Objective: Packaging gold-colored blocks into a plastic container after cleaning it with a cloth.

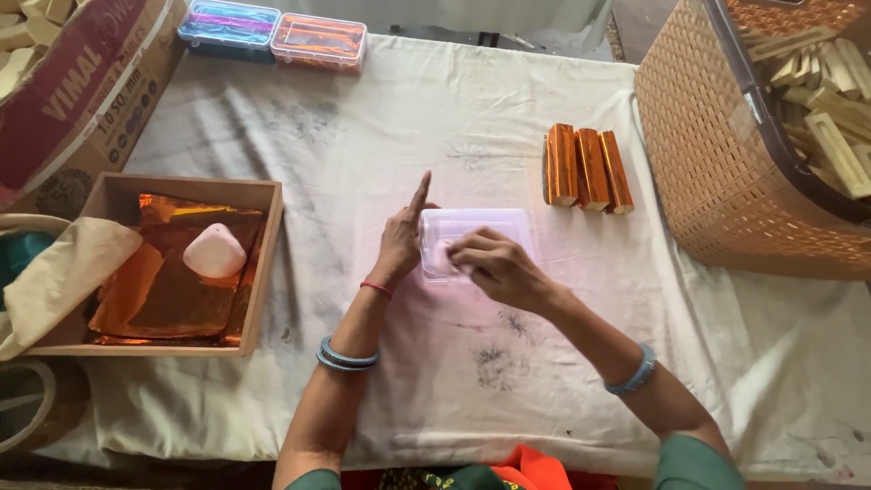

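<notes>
I see bare cloth along the table's (472,118) far middle and near the front edge, so a hand passes freely there. The woven basket (717,172) blocks the right edge, with three orange-wrapped bars (587,169) just beside it. The wooden tray (186,263) and cardboard box (82,91) crowd the left edge.
</notes>
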